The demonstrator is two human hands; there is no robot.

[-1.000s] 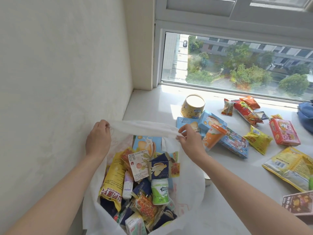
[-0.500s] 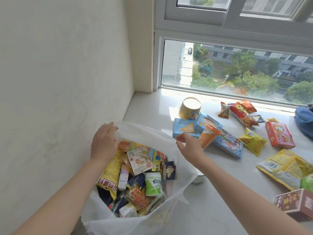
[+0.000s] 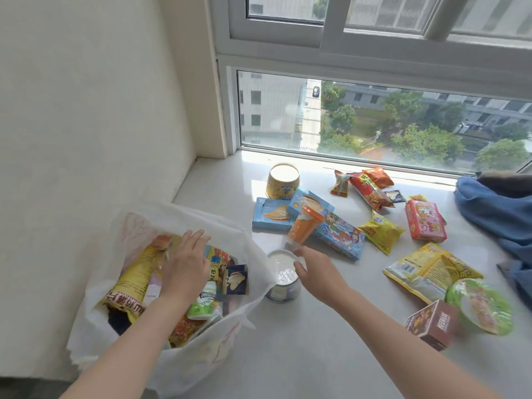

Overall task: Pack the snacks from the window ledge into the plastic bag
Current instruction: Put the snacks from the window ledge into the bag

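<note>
At the far left the white bag [image 3: 230, 335] sits open on the ledge [image 3: 316, 355], already well filled with snacks. The left hand [image 3: 184, 266] lies flat on the packets inside, fingers straight and spread, holding nothing. Just right of the bag stands a small can [image 3: 283, 276]; the right hand [image 3: 319, 272] reaches over it, fingertips at its rim, though whether they grip it I cannot tell. Further right, an orange cup [image 3: 303, 228], boxes and packets lie unpacked. The step looks like picking up the can; next it needs a firm grip, a lift, and a drop into the bag's mouth.
</note>
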